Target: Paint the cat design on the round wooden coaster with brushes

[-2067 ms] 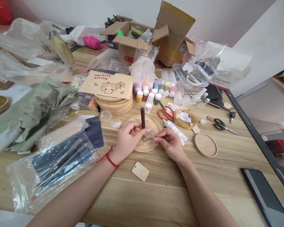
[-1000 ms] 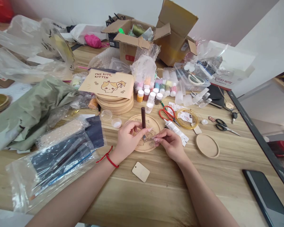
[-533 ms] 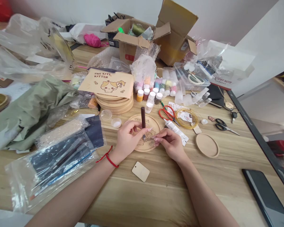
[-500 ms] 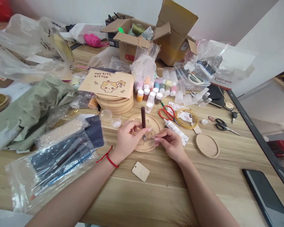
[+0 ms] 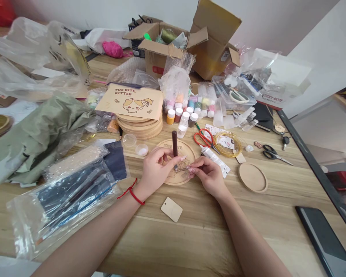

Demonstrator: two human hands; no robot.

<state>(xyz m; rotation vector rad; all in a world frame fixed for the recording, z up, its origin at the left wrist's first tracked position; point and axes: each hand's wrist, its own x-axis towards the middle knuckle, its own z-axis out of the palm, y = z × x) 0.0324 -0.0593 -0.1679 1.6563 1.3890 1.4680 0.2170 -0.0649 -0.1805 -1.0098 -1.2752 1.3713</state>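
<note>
While the left hand (image 5: 153, 169) grips a dark stick (image 5: 174, 142) over a wooden disc (image 5: 188, 152), the right hand (image 5: 209, 175) pinches something thin.

Looks like smooth, matt wood on the round plaque (image 5: 180, 176), also smooth on the brown handle (image 5: 175, 144). Seems glossy, clear plastic on the packet (image 5: 75, 207), dull cardboard on the open box (image 5: 152, 65). Shines on the black phone (image 5: 324, 240).

From the near edge, a passage runs between left arm (image 5: 100, 229) and right arm (image 5: 243, 227); the tag (image 5: 172, 209) lies in it. Beyond the plate (image 5: 188, 151), stack (image 5: 141, 130) and bottles (image 5: 183, 122) bar the way. Right: tube (image 5: 215, 161) obstructs; clearance exists between dish (image 5: 252, 177) and phone (image 5: 325, 234).
</note>
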